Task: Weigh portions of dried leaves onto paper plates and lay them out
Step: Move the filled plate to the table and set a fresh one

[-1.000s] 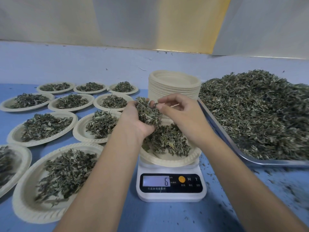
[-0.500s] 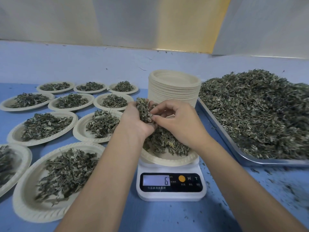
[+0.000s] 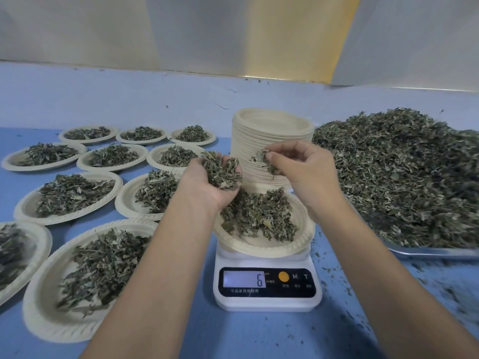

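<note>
Dried leaves (image 3: 222,172) were cupped in the left hand (image 3: 206,190) above the plate (image 3: 259,246) on the scale (image 3: 267,303). A small pinch (image 3: 265,157) was held by the right hand (image 3: 309,176).

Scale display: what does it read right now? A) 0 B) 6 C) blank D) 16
B: the display on the scale shows a single 6, with the paper plate of dried leaves sitting on it.
</note>
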`<state>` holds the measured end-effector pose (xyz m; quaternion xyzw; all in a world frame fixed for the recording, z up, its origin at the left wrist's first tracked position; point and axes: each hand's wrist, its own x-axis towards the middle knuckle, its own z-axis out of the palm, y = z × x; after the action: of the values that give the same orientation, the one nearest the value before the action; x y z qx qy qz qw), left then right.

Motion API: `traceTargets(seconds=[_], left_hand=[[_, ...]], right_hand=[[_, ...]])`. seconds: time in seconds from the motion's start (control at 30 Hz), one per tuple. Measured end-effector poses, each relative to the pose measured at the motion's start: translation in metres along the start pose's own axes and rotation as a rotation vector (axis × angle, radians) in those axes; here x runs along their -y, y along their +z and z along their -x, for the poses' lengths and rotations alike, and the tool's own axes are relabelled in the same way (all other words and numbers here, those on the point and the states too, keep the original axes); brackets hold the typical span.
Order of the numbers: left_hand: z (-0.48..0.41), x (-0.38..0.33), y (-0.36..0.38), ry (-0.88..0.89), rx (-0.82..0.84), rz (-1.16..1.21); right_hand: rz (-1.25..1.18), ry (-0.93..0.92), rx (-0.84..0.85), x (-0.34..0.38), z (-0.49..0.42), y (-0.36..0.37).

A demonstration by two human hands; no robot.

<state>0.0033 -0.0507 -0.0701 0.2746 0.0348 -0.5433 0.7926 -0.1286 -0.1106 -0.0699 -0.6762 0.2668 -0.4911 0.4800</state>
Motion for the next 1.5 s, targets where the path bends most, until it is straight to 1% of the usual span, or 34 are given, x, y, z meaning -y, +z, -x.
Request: traceTargets(seconds=[0.17, 0.37, 0.53, 0.67, 0.83, 0.93, 1.03, 1.13, 1.33, 1.4, 1.5], left_hand=[[-0.001, -0.001, 0.0, 0.012, 0.002, -0.046], [-0.001, 0.0, 0.0, 0.01, 0.008, -0.067], [0.0, 0.009, 0.006, -0.007, 0.016, -0.126], [0.003, 0.015, 0.01, -0.015, 0.029, -0.177], [0.006, 0.016, 0.011, -0.02, -0.014, -0.206], [0.004, 0.015, 0.011, -0.014, 0.009, -0.135], [0.0, 0.014, 0.011, -0.011, 0.046, -0.074], [0.0, 0.014, 0.01, -0.008, 0.057, -0.05], [0.005, 0.015, 0.012, -0.002, 0.085, -0.055], [0.009, 0.016, 0.013, -0.014, 0.103, -0.069], [0.009, 0.016, 0.012, -0.029, 0.09, -0.032]], right_hand=[[0.078, -0.02, 0.042, -0.003, 0.001, -0.001], [0.111, -0.024, 0.027, -0.006, 0.0, -0.001], [0.128, -0.02, 0.123, -0.007, 0.002, 0.004], [0.167, -0.016, 0.169, -0.01, 0.005, 0.01], [0.298, -0.084, 0.191, -0.007, 0.01, 0.013], [0.399, -0.145, 0.22, -0.006, 0.013, 0.015], [0.533, -0.225, 0.2, -0.006, 0.013, 0.016], [0.619, -0.288, 0.196, -0.005, 0.013, 0.017], [0.702, -0.386, 0.21, -0.005, 0.015, 0.02], [0.71, -0.387, 0.222, -0.006, 0.015, 0.021], [0.661, -0.354, 0.202, -0.006, 0.015, 0.019]])
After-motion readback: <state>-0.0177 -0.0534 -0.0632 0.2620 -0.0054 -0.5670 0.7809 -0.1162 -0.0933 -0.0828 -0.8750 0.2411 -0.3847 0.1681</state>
